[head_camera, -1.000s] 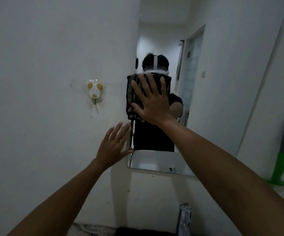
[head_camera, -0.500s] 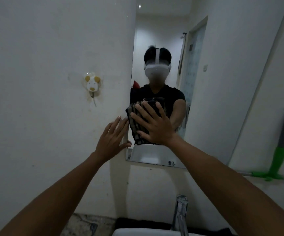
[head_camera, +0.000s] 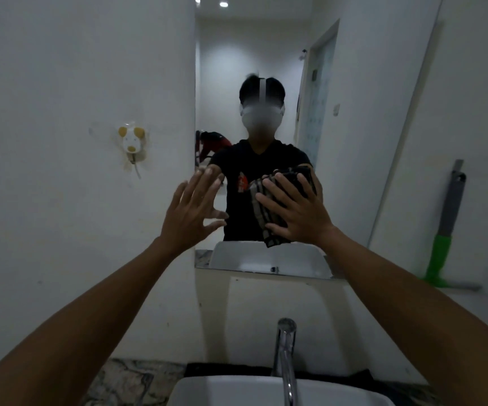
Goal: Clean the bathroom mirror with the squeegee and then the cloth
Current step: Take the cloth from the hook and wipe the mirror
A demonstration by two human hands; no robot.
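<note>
Nearest to us: white basin (head_camera: 266, 391) at the bottom edge, chrome tap (head_camera: 286, 356) rising from its far rim, a patch of marbled worktop (head_camera: 125, 376) to the left of the basin.

Our two bare forearms reach up and away from the lower corners toward the wall.

Left hand (head_camera: 191, 213): fingers straight and spread wide, holding nothing. It sits at the left edge of the mirror (head_camera: 266, 68), fingertips over the glass edge. We cannot tell if the palm touches the glass or wall.

Right hand (head_camera: 295, 212): fingers splayed flat, pressing the cloth (head_camera: 262, 209) against the lower part of the mirror. The cloth is dark with pale stripes, bunched under the palm, with a corner hanging just above the mirror's bottom edge.

Squeegee (head_camera: 448, 227): well apart from both hands, far right, leaning upright against the wall. Grey handle on top, green neck below, blade down on a ledge (head_camera: 471, 291).

Left wall: small white-and-yellow animal-shaped hook (head_camera: 131, 140), well left of the mirror.

In the mirror: reflected person in a dark shirt, plus a doorway behind.
</note>
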